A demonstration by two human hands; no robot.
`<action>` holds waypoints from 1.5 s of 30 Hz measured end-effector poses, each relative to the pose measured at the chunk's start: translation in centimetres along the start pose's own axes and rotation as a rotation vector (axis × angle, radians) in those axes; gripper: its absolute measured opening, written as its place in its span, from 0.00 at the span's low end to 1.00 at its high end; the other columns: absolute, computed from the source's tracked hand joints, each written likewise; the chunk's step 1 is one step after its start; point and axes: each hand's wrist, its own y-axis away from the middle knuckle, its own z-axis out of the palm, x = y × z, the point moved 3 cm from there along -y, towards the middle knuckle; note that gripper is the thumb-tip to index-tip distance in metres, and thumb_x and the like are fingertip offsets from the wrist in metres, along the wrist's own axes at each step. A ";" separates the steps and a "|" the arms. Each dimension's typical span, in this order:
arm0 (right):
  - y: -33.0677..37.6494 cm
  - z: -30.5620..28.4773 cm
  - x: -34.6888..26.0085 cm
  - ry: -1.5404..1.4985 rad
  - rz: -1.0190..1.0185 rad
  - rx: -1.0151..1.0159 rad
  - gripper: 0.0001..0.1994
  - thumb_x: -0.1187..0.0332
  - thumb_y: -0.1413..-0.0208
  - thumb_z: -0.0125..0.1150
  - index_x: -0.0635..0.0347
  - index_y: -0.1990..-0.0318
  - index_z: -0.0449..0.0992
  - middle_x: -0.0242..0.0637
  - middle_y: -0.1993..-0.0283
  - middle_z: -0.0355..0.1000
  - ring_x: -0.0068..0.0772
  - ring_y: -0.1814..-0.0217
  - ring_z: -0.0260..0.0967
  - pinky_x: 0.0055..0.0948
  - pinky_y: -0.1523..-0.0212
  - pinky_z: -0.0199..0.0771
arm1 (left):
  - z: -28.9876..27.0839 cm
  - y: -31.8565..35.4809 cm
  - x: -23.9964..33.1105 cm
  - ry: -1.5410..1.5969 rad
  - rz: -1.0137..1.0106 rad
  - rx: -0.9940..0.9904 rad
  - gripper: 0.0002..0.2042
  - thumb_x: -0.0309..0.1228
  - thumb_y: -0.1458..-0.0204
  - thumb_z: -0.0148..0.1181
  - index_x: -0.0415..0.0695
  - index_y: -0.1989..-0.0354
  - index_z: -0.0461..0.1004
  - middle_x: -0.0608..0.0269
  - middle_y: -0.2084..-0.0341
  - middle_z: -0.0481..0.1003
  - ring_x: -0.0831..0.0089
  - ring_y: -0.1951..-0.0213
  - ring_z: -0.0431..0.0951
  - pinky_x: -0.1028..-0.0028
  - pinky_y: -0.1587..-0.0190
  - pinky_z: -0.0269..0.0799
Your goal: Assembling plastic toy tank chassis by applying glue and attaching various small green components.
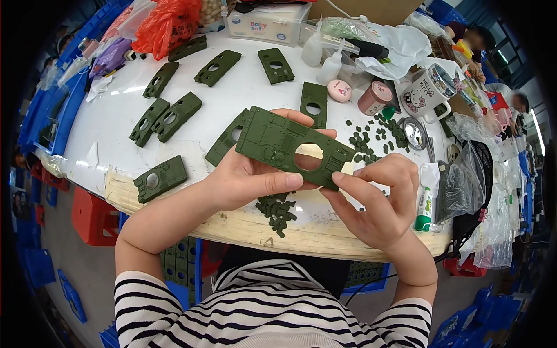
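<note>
Dark-green rectangular plastic shell (278, 141) is gripped by the left hand (246, 182); the right hand (380, 203), fingers narrowed, pinches its four-o'clock corner.

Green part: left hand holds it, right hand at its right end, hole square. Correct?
The hole isn't square: the head view shows it round. The left hand does hold the green part, right hand at its right end.

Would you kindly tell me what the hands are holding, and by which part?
A green moulded part: the left hand holds its long edges; the right hand touches its near right corner.
</note>
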 end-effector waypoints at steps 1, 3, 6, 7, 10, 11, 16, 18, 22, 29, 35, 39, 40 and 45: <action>0.1 0.1 0.0 0.005 -0.007 0.005 0.21 0.72 0.70 0.77 0.53 0.63 0.78 0.30 0.67 0.63 0.31 0.67 0.61 0.30 0.69 0.61 | 0.0 0.0 0.0 0.014 0.022 -0.011 0.32 0.24 0.47 0.57 0.49 0.36 0.47 0.43 0.36 0.54 0.55 0.39 0.63 0.56 0.42 0.70; 0.2 0.1 0.0 0.012 -0.020 0.014 0.20 0.73 0.69 0.77 0.53 0.63 0.78 0.29 0.67 0.63 0.31 0.67 0.60 0.30 0.70 0.61 | 0.0 0.0 -0.1 0.043 0.066 -0.033 0.29 0.18 0.46 0.53 0.44 0.37 0.49 0.46 0.37 0.56 0.59 0.40 0.66 0.60 0.42 0.70; 0.3 0.1 0.0 0.019 -0.041 0.013 0.21 0.73 0.69 0.77 0.53 0.62 0.78 0.30 0.67 0.63 0.31 0.68 0.60 0.30 0.71 0.60 | 0.2 0.0 0.0 0.040 0.059 -0.024 0.29 0.18 0.46 0.53 0.44 0.37 0.48 0.46 0.37 0.56 0.59 0.40 0.65 0.60 0.42 0.70; 0.3 0.1 0.0 0.022 -0.053 0.005 0.21 0.73 0.68 0.76 0.54 0.61 0.78 0.30 0.66 0.63 0.31 0.68 0.60 0.30 0.71 0.60 | 0.3 0.0 0.1 0.047 0.057 -0.025 0.29 0.18 0.46 0.53 0.44 0.37 0.48 0.46 0.37 0.56 0.60 0.40 0.65 0.60 0.42 0.70; 0.3 0.0 0.1 -0.005 -0.029 -0.014 0.25 0.73 0.68 0.76 0.56 0.56 0.76 0.34 0.63 0.63 0.31 0.67 0.61 0.29 0.70 0.62 | 0.3 0.1 0.1 0.076 0.061 -0.031 0.29 0.18 0.46 0.53 0.44 0.37 0.49 0.46 0.37 0.57 0.60 0.40 0.65 0.60 0.42 0.70; 0.1 0.2 0.1 -0.031 -0.016 -0.015 0.27 0.73 0.68 0.76 0.57 0.54 0.75 0.35 0.62 0.63 0.32 0.67 0.62 0.29 0.69 0.63 | 0.1 0.3 0.1 0.085 0.068 -0.032 0.29 0.17 0.46 0.53 0.44 0.37 0.49 0.47 0.37 0.57 0.61 0.40 0.65 0.60 0.42 0.70; -0.7 0.1 0.8 -0.230 0.266 -0.125 0.31 0.73 0.71 0.77 0.64 0.52 0.72 0.42 0.60 0.68 0.39 0.59 0.67 0.31 0.61 0.69 | -0.2 0.3 0.1 -0.022 0.040 -0.081 0.32 0.18 0.50 0.58 0.45 0.38 0.50 0.45 0.38 0.58 0.56 0.40 0.65 0.58 0.42 0.68; -0.8 -0.2 1.3 -0.289 0.298 -0.175 0.29 0.72 0.71 0.75 0.65 0.55 0.73 0.43 0.61 0.69 0.39 0.60 0.68 0.31 0.60 0.69 | -0.3 0.1 -0.1 -0.104 0.071 -0.099 0.33 0.19 0.52 0.62 0.44 0.39 0.51 0.46 0.38 0.59 0.60 0.40 0.66 0.62 0.41 0.67; -1.1 -0.9 1.8 -0.291 0.272 -0.225 0.27 0.69 0.73 0.74 0.65 0.59 0.73 0.41 0.63 0.69 0.39 0.62 0.67 0.32 0.61 0.68 | -0.3 0.8 2.2 -0.482 0.260 0.008 0.38 0.26 0.59 0.72 0.43 0.39 0.55 0.53 0.40 0.61 0.66 0.47 0.72 0.63 0.41 0.66; -1.1 -0.7 1.8 -0.258 0.234 -0.283 0.29 0.66 0.73 0.75 0.64 0.56 0.73 0.41 0.62 0.69 0.40 0.61 0.66 0.34 0.60 0.67 | 0.8 1.5 5.0 -1.263 0.465 -0.026 0.30 0.29 0.64 0.73 0.39 0.49 0.70 0.57 0.58 0.75 0.59 0.57 0.75 0.58 0.40 0.64; -1.1 -1.6 2.5 -0.206 0.226 -0.147 0.32 0.62 0.66 0.76 0.67 0.50 0.72 0.44 0.57 0.69 0.42 0.58 0.66 0.35 0.57 0.69 | -1.7 3.2 9.5 -1.408 0.453 0.501 0.23 0.29 0.60 0.71 0.37 0.56 0.68 0.58 0.63 0.74 0.65 0.57 0.75 0.70 0.50 0.70; -0.6 -1.3 2.6 -0.209 0.250 -0.194 0.22 0.66 0.62 0.73 0.64 0.57 0.75 0.39 0.65 0.72 0.38 0.64 0.67 0.34 0.58 0.65 | -5.4 4.3 9.6 -1.725 0.079 0.631 0.22 0.32 0.57 0.68 0.38 0.57 0.64 0.54 0.63 0.74 0.59 0.58 0.76 0.68 0.54 0.70; -0.7 -1.3 2.5 -0.210 0.244 -0.191 0.21 0.67 0.62 0.73 0.64 0.58 0.76 0.38 0.67 0.72 0.37 0.65 0.66 0.34 0.58 0.64 | -5.8 4.4 9.1 -1.757 -0.033 0.642 0.21 0.32 0.57 0.67 0.39 0.58 0.64 0.53 0.63 0.74 0.58 0.58 0.75 0.67 0.54 0.70; -1.2 -1.2 2.1 -0.198 0.218 -0.193 0.18 0.69 0.62 0.72 0.61 0.61 0.76 0.33 0.71 0.71 0.33 0.69 0.65 0.33 0.57 0.62 | -7.2 4.5 7.1 -1.914 -0.149 0.580 0.20 0.34 0.56 0.66 0.42 0.60 0.62 0.53 0.67 0.72 0.55 0.61 0.74 0.63 0.60 0.69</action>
